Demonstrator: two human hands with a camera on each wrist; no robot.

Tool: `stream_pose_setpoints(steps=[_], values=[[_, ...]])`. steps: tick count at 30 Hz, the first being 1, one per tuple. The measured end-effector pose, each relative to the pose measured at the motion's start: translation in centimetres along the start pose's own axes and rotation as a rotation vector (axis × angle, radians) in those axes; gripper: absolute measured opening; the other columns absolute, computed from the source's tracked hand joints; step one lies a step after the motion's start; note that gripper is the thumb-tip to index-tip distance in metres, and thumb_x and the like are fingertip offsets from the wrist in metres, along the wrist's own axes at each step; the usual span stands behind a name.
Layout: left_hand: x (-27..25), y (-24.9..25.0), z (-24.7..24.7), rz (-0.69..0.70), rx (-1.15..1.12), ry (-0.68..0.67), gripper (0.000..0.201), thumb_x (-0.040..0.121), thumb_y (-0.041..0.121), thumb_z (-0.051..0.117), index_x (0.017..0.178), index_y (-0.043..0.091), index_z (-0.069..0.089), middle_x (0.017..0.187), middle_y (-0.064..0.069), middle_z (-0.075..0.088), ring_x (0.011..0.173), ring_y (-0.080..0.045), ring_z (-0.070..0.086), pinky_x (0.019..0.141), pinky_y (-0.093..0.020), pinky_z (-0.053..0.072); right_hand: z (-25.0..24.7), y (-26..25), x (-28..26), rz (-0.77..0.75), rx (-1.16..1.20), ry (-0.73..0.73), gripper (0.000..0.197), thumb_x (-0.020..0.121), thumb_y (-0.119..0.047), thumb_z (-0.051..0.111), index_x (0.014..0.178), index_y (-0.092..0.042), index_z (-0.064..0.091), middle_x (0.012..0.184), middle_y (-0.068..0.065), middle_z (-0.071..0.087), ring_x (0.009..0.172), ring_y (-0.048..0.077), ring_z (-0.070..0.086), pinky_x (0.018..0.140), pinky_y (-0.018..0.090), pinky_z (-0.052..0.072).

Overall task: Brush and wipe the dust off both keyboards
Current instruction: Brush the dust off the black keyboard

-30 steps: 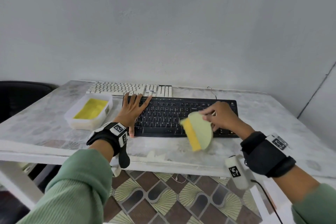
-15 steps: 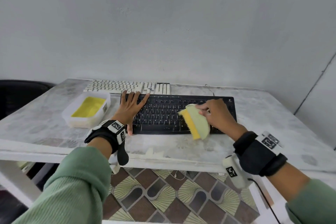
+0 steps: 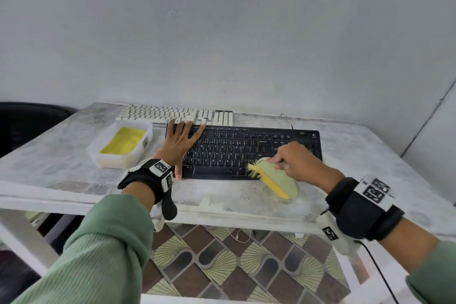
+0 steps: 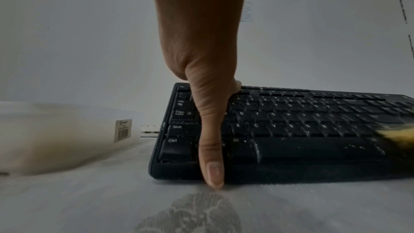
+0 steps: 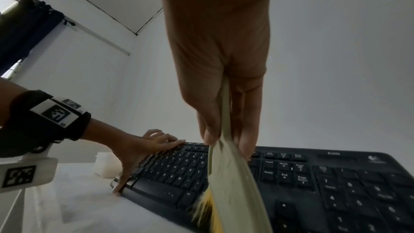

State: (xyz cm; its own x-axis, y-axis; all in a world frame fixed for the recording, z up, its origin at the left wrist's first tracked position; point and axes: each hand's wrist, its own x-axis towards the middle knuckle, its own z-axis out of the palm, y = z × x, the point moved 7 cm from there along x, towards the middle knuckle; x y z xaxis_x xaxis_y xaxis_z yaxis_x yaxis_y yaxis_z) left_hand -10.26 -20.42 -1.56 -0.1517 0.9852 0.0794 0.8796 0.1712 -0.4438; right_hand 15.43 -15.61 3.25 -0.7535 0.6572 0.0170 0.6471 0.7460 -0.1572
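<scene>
The right hand (image 3: 293, 160) grips the brush (image 3: 274, 177) at the black keyboard's (image 3: 246, 148) near edge, while the flat, open left hand (image 3: 181, 145) holds its left end.

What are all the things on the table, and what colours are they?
Black keyboard: one, black, near middle of the table.
White keyboard: one, white, behind the black keyboard, by the wall.
Brush: one, pale green back with yellow bristles, at the black keyboard's front edge.
Tub: one, clear white with something yellow inside, left of the black keyboard.
Table: one, grey-white marbled top.
Floor: brown and cream patterned tiles, under the table.
Left hand: flat on the black keyboard's left end.
Right hand: grips the brush.
</scene>
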Motion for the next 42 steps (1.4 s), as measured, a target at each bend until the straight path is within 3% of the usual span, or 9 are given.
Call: stream_pose_setpoints(steps=[4,8,15,20,24,29,34,40,42], values=[[0.2,-0.1,0.2,0.016,-0.014,0.043,0.172,0.025,0.058,0.09,0.13,0.017,-0.04,0.134,-0.019,0.002,0.131,-0.037,0.025,0.11,-0.06,0.004,-0.4,0.5,0.0,-0.009,-0.002,-0.072,0.022,0.087,-0.008,0.061,0.107,-0.012,0.07,0.095,-0.002,0.072,0.085,0.024,0.066,0.083,0.033,0.049],[0.6,-0.5,1.1,-0.003,0.004,0.056,0.183,0.001,0.061,0.086,0.141,0.016,-0.024,0.129,-0.017,0.017,0.118,-0.036,0.037,0.107,-0.06,0.016,-1.3,0.0,0.3,-0.013,-0.028,0.064,0.016,0.088,-0.008,0.061,0.101,-0.007,0.071,0.06,-0.021,0.045,0.054,-0.001,0.042,0.054,0.013,0.034],[0.6,-0.2,1.0,0.003,0.001,0.033,0.176,0.017,0.058,0.09,0.134,0.018,-0.034,0.133,-0.019,0.006,0.128,-0.037,0.027,0.109,-0.059,0.002,-1.6,0.7,0.3,-0.052,-0.03,-0.047,0.025,0.088,-0.009,0.06,0.111,-0.012,0.068,0.086,-0.015,0.065,0.066,0.003,0.054,0.061,0.01,0.037],[0.7,-0.3,1.0,0.023,-0.016,0.057,0.178,0.012,0.058,0.09,0.135,0.02,-0.033,0.132,-0.017,0.007,0.126,-0.038,0.03,0.108,-0.059,0.001,-0.3,1.2,0.5,-0.025,-0.102,-0.027,0.023,0.09,-0.004,0.055,0.109,-0.004,0.068,0.063,-0.022,0.043,0.051,-0.007,0.044,0.051,0.012,0.034],[0.8,-0.2,1.0,0.031,-0.009,0.028,0.175,0.017,0.061,0.089,0.133,0.018,-0.035,0.133,-0.018,0.004,0.13,-0.038,0.028,0.11,-0.06,0.005,-1.1,1.5,0.4,-0.015,-0.118,-0.121,0.025,0.088,-0.007,0.06,0.111,-0.014,0.068,0.102,0.001,0.071,0.075,0.013,0.063,0.068,0.022,0.046],[1.0,-0.4,1.2,0.028,-0.003,0.037,0.18,0.007,0.06,0.088,0.138,0.019,-0.029,0.133,-0.017,0.009,0.125,-0.039,0.035,0.108,-0.061,0.01,-1.1,1.1,0.8,-0.033,-0.059,0.011,0.028,0.09,-0.008,0.058,0.115,-0.015,0.066,0.065,-0.021,0.044,0.056,-0.001,0.041,0.053,0.014,0.032],[0.9,-0.1,0.7,0.029,-0.009,0.019,0.173,0.021,0.059,0.089,0.13,0.019,-0.039,0.135,-0.018,0.002,0.132,-0.038,0.025,0.11,-0.06,0.004,-1.2,1.3,0.6,-0.039,-0.071,-0.099,0.026,0.088,-0.007,0.06,0.113,-0.013,0.067,0.104,0.0,0.07,0.067,0.004,0.055,0.061,0.015,0.037],[0.4,-0.1,0.3,0.012,0.019,-0.002,0.171,0.027,0.061,0.088,0.128,0.017,-0.042,0.143,-0.021,0.006,0.134,-0.037,0.021,0.111,-0.059,0.002,-2.0,0.6,0.9,0.002,0.044,0.116,0.03,0.091,-0.011,0.057,0.12,-0.011,0.063,0.076,-0.013,0.056,0.059,0.001,0.045,0.057,0.01,0.035],[0.5,-0.1,0.4,0.015,0.016,0.016,0.173,0.024,0.06,0.089,0.13,0.018,-0.04,0.142,-0.021,0.007,0.133,-0.038,0.023,0.11,-0.06,0.004,-1.8,0.8,1.0,0.03,0.055,0.054,0.027,0.09,-0.009,0.058,0.116,-0.007,0.065,0.094,-0.005,0.068,0.059,0.005,0.053,0.06,0.013,0.044]])
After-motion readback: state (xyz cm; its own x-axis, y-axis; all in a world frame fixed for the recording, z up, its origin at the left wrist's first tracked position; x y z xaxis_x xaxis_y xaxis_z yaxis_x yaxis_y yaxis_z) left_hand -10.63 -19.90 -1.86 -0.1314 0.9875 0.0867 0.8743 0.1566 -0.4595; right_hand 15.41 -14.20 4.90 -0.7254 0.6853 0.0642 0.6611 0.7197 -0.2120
